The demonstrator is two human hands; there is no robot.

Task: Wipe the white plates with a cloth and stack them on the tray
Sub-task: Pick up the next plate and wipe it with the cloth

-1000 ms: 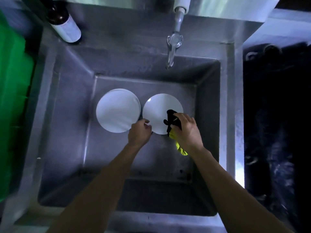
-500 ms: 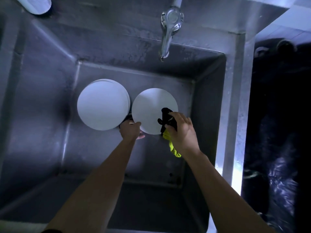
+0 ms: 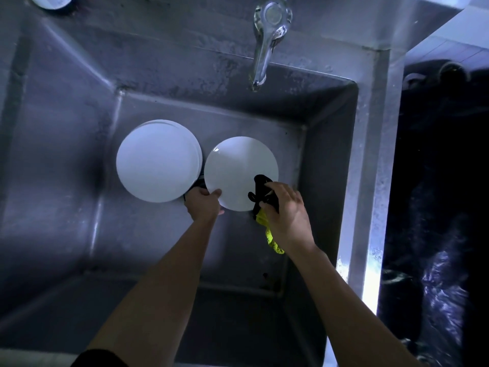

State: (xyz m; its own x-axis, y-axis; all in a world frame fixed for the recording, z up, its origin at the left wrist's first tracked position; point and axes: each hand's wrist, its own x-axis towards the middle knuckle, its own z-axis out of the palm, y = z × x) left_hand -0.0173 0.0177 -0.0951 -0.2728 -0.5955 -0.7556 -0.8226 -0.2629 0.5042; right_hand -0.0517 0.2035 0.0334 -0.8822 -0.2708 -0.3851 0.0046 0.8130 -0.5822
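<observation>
Inside sink (image 3: 330, 160), left hand (image 3: 202, 206) grips plate (image 3: 235, 170) edge.

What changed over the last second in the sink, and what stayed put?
The camera dipped, so the green bin and bottle left view. The left hand shifted its grip on the single plate, thumb now on top. The right hand keeps pressing the cloth on it. The plate stack stayed put.

A deep stainless-steel sink basin (image 3: 79, 144) fills the view — a chrome tap (image 3: 264, 41) juts over its far wall, and dark bags (image 3: 436, 207) sit right of it.
</observation>
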